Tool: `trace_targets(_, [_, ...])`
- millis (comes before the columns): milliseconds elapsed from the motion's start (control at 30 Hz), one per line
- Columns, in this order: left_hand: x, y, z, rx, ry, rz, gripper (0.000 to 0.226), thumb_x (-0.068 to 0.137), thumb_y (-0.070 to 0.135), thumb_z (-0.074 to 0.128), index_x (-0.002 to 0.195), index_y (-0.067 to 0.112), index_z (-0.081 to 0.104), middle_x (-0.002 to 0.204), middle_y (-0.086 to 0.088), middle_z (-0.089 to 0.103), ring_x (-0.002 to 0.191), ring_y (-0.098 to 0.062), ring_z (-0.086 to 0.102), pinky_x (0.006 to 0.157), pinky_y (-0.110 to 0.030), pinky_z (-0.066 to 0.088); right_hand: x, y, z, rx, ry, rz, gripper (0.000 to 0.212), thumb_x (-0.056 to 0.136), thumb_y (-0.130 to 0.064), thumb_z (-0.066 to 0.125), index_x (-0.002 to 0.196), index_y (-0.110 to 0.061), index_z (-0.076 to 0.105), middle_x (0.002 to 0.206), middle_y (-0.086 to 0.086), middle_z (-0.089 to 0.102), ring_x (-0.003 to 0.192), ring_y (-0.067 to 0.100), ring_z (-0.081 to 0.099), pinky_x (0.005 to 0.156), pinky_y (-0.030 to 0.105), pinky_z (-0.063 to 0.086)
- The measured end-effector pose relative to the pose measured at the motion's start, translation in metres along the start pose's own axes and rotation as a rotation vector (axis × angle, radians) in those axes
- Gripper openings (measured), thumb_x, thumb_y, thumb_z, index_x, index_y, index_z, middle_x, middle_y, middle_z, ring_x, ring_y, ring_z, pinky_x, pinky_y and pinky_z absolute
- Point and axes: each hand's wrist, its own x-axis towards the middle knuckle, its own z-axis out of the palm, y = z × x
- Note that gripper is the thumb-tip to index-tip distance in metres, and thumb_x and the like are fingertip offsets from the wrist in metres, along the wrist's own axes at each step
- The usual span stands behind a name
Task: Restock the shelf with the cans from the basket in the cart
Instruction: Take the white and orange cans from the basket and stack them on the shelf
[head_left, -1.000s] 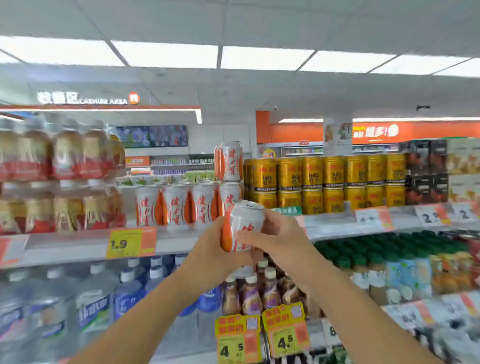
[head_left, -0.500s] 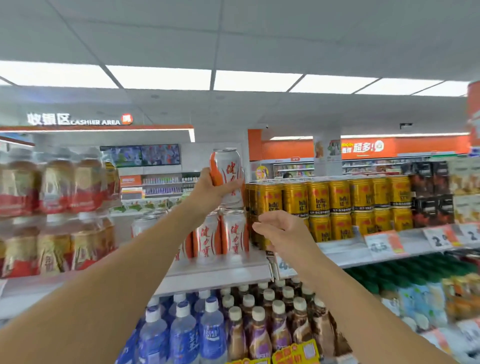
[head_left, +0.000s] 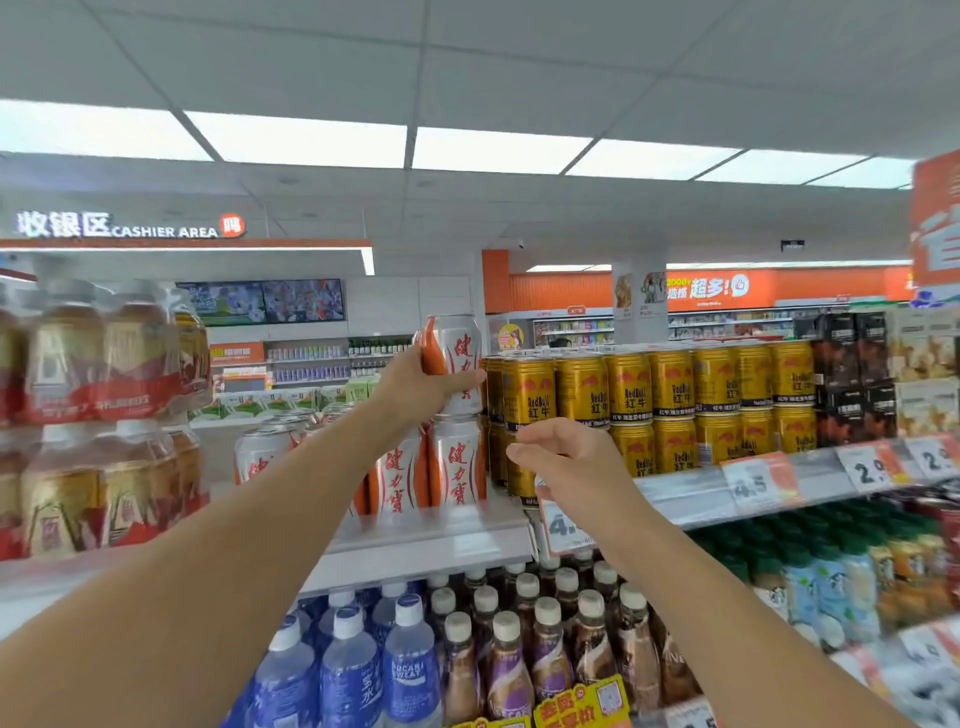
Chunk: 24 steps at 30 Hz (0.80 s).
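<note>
My left hand (head_left: 415, 387) grips a white and orange can (head_left: 457, 353) and holds it upright on top of another can of the same kind (head_left: 457, 462) on the top shelf (head_left: 441, 540). More white and orange cans (head_left: 265, 454) stand in a row to the left of it. My right hand (head_left: 566, 457) hovers in front of the shelf edge, fingers loosely curled, holding nothing. The basket and the cart are out of view.
Gold Red Bull cans (head_left: 675, 405) are stacked two high right of the white cans. Wrapped tea bottle packs (head_left: 98, 415) fill the left end. Below are blue water bottles (head_left: 353, 670) and brown coffee bottles (head_left: 540, 644). Price tags (head_left: 761, 480) hang on the shelf edge.
A second ago both hands held the can low in front of the shelf. My left hand has lifted it onto the stack; my right hand has let go and dropped slightly.
</note>
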Motion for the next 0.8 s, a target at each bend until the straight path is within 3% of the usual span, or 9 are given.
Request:
trace_targets(133, [0.002, 0.000, -0.001, 0.000, -0.011, -0.023, 0.031, 0.081, 0.030, 0.079, 0.102, 0.026, 0.058, 0.095, 0.006, 0.068, 0.090, -0.011, 0.066, 0.080, -0.031, 0.052, -0.001, 0.006, 0.003, 0.006, 0.005, 0.009, 0.017, 0.089, -0.029, 0.074, 0.105, -0.025, 0.073, 0.101, -0.009, 0.072, 0.098, 0.007, 0.066, 0.097, 0.038, 0.056])
trace_targets(300, [0.001, 0.002, 0.003, 0.011, 0.005, -0.010, 0.043, 0.080, 0.031, 0.079, 0.114, 0.024, 0.055, 0.098, 0.005, 0.067, 0.087, -0.011, 0.066, 0.068, -0.026, 0.051, 0.000, 0.008, 0.008, 0.013, 0.006, 0.022, 0.018, 0.089, -0.024, 0.075, 0.105, -0.018, 0.074, 0.099, -0.005, 0.072, 0.095, 0.009, 0.066, 0.095, 0.039, 0.057])
trace_targets(433, [-0.001, 0.003, 0.006, 0.120, 0.072, 0.005, 0.043, 0.079, 0.039, 0.079, 0.106, 0.025, 0.049, 0.091, 0.008, 0.061, 0.087, -0.013, 0.062, 0.079, -0.032, 0.051, 0.000, 0.009, 0.015, 0.019, 0.014, 0.021, 0.016, 0.088, -0.024, 0.077, 0.102, -0.019, 0.074, 0.096, -0.007, 0.072, 0.092, 0.006, 0.066, 0.094, 0.040, 0.058])
trace_targets(500, [-0.002, -0.001, 0.006, 0.172, 0.085, -0.019, 0.053, 0.076, 0.045, 0.080, 0.111, 0.021, 0.048, 0.095, 0.004, 0.061, 0.091, -0.016, 0.061, 0.080, -0.033, 0.052, -0.002, 0.011, 0.018, 0.017, 0.007, 0.024, 0.015, 0.088, -0.023, 0.076, 0.102, -0.018, 0.074, 0.097, -0.007, 0.072, 0.093, 0.007, 0.066, 0.095, 0.040, 0.057])
trace_targets(567, [-0.003, -0.004, 0.004, 0.240, 0.123, -0.033, 0.076, 0.069, 0.054, 0.082, 0.124, 0.018, 0.045, 0.111, -0.002, 0.060, 0.104, -0.021, 0.062, 0.087, -0.039, 0.054, -0.004, 0.014, 0.020, 0.012, 0.002, 0.031, 0.015, 0.088, -0.024, 0.076, 0.103, -0.018, 0.074, 0.099, -0.006, 0.072, 0.097, 0.009, 0.066, 0.097, 0.042, 0.056])
trace_targets(667, [-0.015, 0.000, 0.006, 0.324, 0.341, 0.084, 0.100, 0.067, 0.059, 0.082, 0.143, 0.015, 0.034, 0.137, -0.005, 0.047, 0.127, -0.024, 0.047, 0.106, -0.044, 0.045, -0.010, 0.016, 0.013, 0.018, -0.002, 0.045, 0.018, 0.089, -0.026, 0.075, 0.106, -0.021, 0.073, 0.102, -0.007, 0.071, 0.101, 0.009, 0.065, 0.100, 0.042, 0.055])
trace_targets(733, [-0.041, 0.005, 0.015, 0.255, 0.504, 0.309, 0.080, 0.076, 0.050, 0.079, 0.137, 0.016, 0.041, 0.130, -0.001, 0.050, 0.120, -0.019, 0.049, 0.103, -0.039, 0.047, -0.019, 0.023, 0.003, 0.017, 0.008, 0.053, 0.017, 0.089, -0.028, 0.074, 0.106, -0.024, 0.072, 0.103, -0.009, 0.070, 0.103, 0.009, 0.064, 0.100, 0.041, 0.054])
trace_targets(800, [-0.083, 0.001, 0.031, 0.143, 0.574, 0.579, 0.042, 0.085, 0.034, 0.074, 0.117, 0.018, 0.053, 0.109, 0.004, 0.057, 0.097, -0.014, 0.056, 0.083, -0.034, 0.053, -0.035, 0.037, -0.010, 0.024, 0.025, 0.067, 0.013, 0.089, -0.029, 0.074, 0.102, -0.027, 0.072, 0.104, -0.011, 0.069, 0.103, 0.009, 0.065, 0.096, 0.037, 0.054])
